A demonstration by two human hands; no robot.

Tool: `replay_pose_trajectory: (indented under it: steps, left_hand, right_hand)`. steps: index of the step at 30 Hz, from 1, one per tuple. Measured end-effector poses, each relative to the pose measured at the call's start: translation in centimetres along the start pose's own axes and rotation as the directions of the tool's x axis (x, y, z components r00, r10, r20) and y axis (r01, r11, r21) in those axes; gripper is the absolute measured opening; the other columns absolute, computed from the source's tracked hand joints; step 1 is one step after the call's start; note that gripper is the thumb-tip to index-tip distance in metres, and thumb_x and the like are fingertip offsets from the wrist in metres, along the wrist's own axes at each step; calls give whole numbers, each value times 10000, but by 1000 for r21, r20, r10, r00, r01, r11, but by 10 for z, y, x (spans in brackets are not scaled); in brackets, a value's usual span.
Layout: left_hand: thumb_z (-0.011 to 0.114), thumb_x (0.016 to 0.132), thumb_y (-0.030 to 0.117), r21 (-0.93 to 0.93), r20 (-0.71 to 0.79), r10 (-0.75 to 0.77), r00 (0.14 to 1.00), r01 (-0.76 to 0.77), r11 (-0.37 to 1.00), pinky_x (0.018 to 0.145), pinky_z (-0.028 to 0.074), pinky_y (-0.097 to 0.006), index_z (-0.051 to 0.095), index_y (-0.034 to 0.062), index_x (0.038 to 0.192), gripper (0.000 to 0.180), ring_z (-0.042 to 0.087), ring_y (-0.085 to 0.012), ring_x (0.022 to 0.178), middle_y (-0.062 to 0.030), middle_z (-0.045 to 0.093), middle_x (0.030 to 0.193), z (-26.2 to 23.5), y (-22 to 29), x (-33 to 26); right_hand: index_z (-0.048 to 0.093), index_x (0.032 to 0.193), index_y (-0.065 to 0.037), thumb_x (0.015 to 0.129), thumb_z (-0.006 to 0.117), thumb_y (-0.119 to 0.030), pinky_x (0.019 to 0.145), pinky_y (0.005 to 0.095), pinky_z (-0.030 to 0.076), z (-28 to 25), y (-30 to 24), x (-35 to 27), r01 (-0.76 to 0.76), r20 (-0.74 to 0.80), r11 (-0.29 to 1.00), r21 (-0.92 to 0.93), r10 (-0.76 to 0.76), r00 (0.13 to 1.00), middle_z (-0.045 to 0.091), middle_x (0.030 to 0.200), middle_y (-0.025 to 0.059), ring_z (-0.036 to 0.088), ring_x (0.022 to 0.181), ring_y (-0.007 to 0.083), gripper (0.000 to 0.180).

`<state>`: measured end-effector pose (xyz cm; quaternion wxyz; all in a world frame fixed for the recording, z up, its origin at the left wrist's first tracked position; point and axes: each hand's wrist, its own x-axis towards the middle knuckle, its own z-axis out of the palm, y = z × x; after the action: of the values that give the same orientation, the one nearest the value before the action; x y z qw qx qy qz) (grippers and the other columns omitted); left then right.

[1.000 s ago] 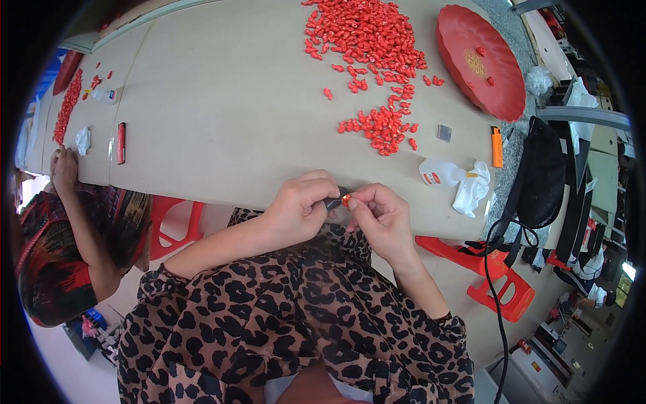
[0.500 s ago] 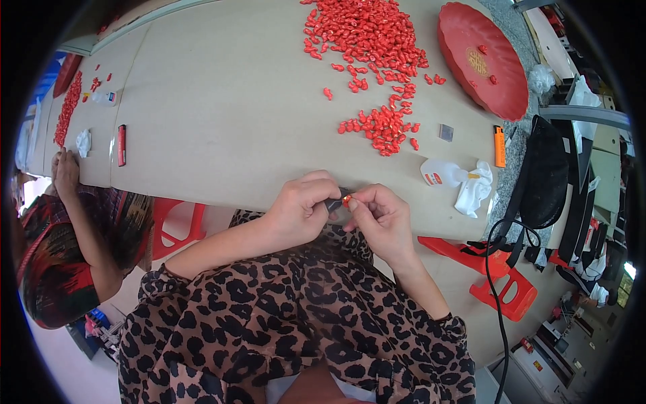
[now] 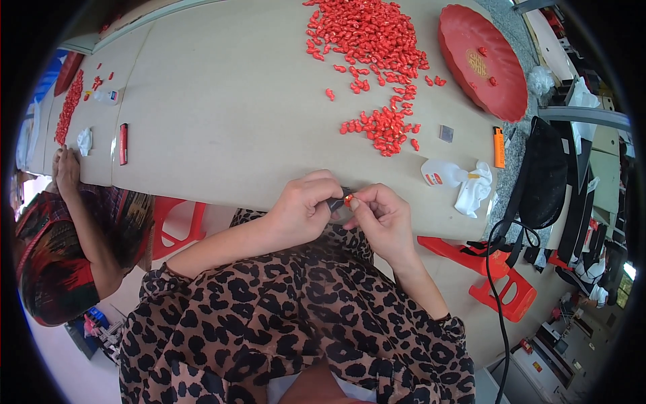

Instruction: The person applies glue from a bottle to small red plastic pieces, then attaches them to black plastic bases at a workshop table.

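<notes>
Just past the table's near edge, my two hands meet in front of my body. My right hand (image 3: 382, 217) pinches a small red gourd-shaped piece (image 3: 348, 200) between thumb and forefinger; a pale or gold spot shows on it. Closed around a small dark grey piece (image 3: 335, 203), my left hand (image 3: 306, 207) holds it against the red one; its exact kind is hidden by the fingers. Beyond them a small cluster of similar red pieces (image 3: 383, 129) lies on the table (image 3: 222, 108), below a larger pile (image 3: 367, 34).
A red scalloped tray (image 3: 464, 87) holds a few pieces. Nearer are a white bottle (image 3: 441, 173), a crumpled white cloth (image 3: 475, 190), an orange cutter (image 3: 498, 147) and a small grey square (image 3: 446, 133). At left, a co-worker's hand (image 3: 66, 170) rests by another red row (image 3: 69, 108) and a red cutter (image 3: 123, 143).
My hands keep the same hold, with barely any shift. The view has moved very slightly. At left, the co-worker's hands have shifted a little at the end of their row.
</notes>
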<state>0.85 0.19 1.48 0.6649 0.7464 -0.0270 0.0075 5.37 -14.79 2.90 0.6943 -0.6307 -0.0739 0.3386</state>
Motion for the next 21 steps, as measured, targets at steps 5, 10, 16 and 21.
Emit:
replay_pose_trajectory:
  steps: [5, 10, 16, 21]
  left_hand:
    - [380, 601, -166, -25, -16, 4, 1000, -4, 1000, 475, 450, -257, 485, -35, 738, 217, 519, -196, 593, -110, 467, 707, 0, 1, 1]
    - [378, 599, -169, -18, -24, 14, 1000, -14, 1000, 477, 461, -259, 483, -37, 738, 219, 523, -201, 599, -112, 468, 708, 2, -1, 1]
    - [428, 686, -170, 22, 32, -8, 999, 8, 1000, 529, 478, -207, 501, -44, 774, 170, 563, -136, 636, -94, 481, 782, -1, -4, -1]
    - [424, 685, -173, -9, 29, -12, 999, 13, 1000, 528, 478, -208, 500, -44, 772, 173, 555, -131, 632, -91, 469, 777, -1, -2, 0]
  right_hand:
    - [466, 820, 31, 803, 455, 11, 543, 204, 496, -1, -1, 0, -7, 5, 1000, -2, 7, 1000, 547, 769, 61, 553, 656, 89, 28]
    - [462, 814, 25, 807, 443, 10, 555, 198, 492, -1, 0, 0, -13, 9, 1000, -17, 13, 1000, 557, 761, 61, 570, 680, 94, 25]
    - [464, 798, 26, 806, 447, 7, 548, 197, 490, 0, 0, 0, -21, -1, 1000, -15, 21, 1000, 559, 737, 62, 558, 650, 80, 26]
    - [466, 788, 24, 806, 454, 0, 535, 189, 479, 0, 1, 1, -13, -11, 1000, -7, 13, 1000, 564, 710, 62, 544, 605, 71, 32]
